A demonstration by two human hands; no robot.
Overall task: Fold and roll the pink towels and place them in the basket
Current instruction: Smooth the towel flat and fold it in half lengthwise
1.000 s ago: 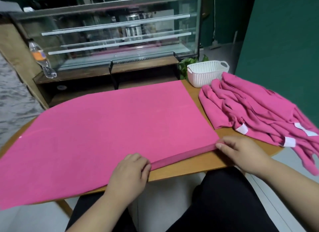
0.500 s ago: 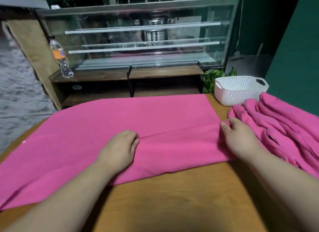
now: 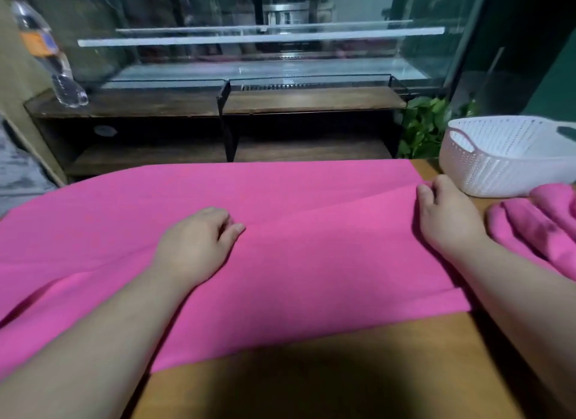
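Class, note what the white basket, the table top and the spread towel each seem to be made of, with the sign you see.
The white basket: likely moulded plastic, matt, with a perforated weave-pattern wall. The table top: wood or wood-look laminate, smooth, faint sheen, orange-brown. The spread towel: soft pink cloth, matt, creasing at the fold.

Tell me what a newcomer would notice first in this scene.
The big pink towel spread across the wooden table dominates, with the left hand and right hand holding the edge of its folded-over flap. At the far right stands a white basket, with a pile of pink towels just in front of it.
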